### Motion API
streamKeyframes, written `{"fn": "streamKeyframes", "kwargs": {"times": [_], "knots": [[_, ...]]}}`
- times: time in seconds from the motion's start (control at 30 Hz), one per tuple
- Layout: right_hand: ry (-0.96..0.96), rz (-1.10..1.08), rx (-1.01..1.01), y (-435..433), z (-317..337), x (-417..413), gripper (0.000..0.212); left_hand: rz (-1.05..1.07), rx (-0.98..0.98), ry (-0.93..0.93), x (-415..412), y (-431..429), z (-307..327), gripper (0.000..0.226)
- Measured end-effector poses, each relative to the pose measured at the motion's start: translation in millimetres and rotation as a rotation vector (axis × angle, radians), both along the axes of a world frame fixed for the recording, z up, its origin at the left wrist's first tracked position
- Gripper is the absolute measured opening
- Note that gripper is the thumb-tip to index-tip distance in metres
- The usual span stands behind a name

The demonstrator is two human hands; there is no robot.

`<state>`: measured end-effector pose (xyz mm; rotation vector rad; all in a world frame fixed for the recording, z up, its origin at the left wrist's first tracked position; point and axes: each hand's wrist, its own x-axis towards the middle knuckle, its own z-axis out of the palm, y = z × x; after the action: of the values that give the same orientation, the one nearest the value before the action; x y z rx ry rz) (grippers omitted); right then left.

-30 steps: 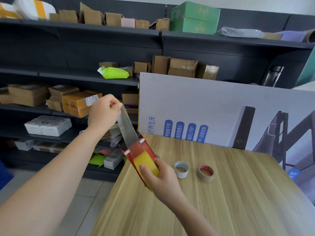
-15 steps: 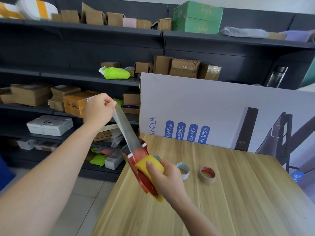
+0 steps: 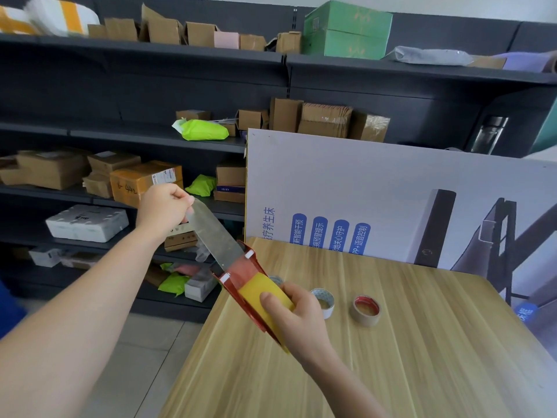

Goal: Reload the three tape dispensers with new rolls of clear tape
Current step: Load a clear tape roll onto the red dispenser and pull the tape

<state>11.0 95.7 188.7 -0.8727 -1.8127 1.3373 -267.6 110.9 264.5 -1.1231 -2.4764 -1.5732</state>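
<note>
Tape dispenser (image 3: pixel 250 282), red with a yellow handle, is sitting just left of the frame's centre. We are holding it lifted over the left edge of the wooden surface (image 3: pixel 422 357), and it is tilting with its mouth toward the upper left. We are gripping it with our right hand (image 3: pixel 297 318), the fingers curling round the yellow handle and the thumb lying along its top. Our left hand (image 3: pixel 164 206), at the middle left of the frame, is pinching the free end of a strip of clear tape (image 3: pixel 214 236) between the thumb and curled fingers. The strip is running straight from that pinch down to the dispenser's mouth.

Two small rolls are lying flat on the surface just right of our right hand. The white-cored roll (image 3: pixel 324 301) is sitting nearest the hand, and the red-cored roll (image 3: pixel 366 309) is lying beside it, apart from it. A printed white board (image 3: pixel 361 182) is standing at the surface's far edge. Dark shelves (image 3: pixel 150 55) carrying cardboard boxes are filling the top and upper left of the frame.
</note>
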Motion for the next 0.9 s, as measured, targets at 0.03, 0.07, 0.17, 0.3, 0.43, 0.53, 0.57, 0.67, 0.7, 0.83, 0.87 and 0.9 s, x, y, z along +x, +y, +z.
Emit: {"fn": "streamKeyframes", "kwargs": {"times": [0.03,0.07,0.17,0.3,0.43,0.53,0.57,0.67,0.7,0.83,0.87,0.9], "knots": [[0.006,-0.002,-0.006,1,0,0,0.021,0.010,-0.013,-0.004,-1,0,-2,0.022],[0.013,-0.006,-0.011,1,0,1,0.021,0.019,-0.026,-0.009,-2,0,-4,0.022],[0.026,-0.021,-0.015,3,0,2,0.022,0.036,-0.050,-0.015,-5,1,-6,0.020],[0.049,-0.054,-0.030,4,2,3,0.032,0.040,-0.062,-0.053,-5,3,-10,0.022],[0.096,-0.063,-0.097,4,7,6,0.040,0.013,-0.130,-0.145,0,5,-23,0.019],[0.118,-0.070,-0.163,8,9,6,0.033,-0.026,-0.178,-0.226,6,5,-38,0.015],[0.131,-0.075,-0.191,9,9,6,0.033,-0.041,-0.192,-0.247,9,5,-44,0.013],[0.160,-0.096,-0.261,13,10,7,0.032,-0.081,-0.205,-0.339,19,4,-62,0.005],[0.169,-0.098,-0.282,14,10,7,0.031,-0.096,-0.206,-0.372,23,4,-67,0.005],[0.209,-0.098,-0.341,16,12,8,0.018,-0.154,-0.224,-0.461,38,1,-85,0.010],[0.220,-0.104,-0.356,17,12,9,0.019,-0.162,-0.222,-0.475,42,-1,-88,0.010],[0.233,-0.110,-0.377,17,12,9,0.021,-0.175,-0.217,-0.494,46,-2,-91,0.010]]}}
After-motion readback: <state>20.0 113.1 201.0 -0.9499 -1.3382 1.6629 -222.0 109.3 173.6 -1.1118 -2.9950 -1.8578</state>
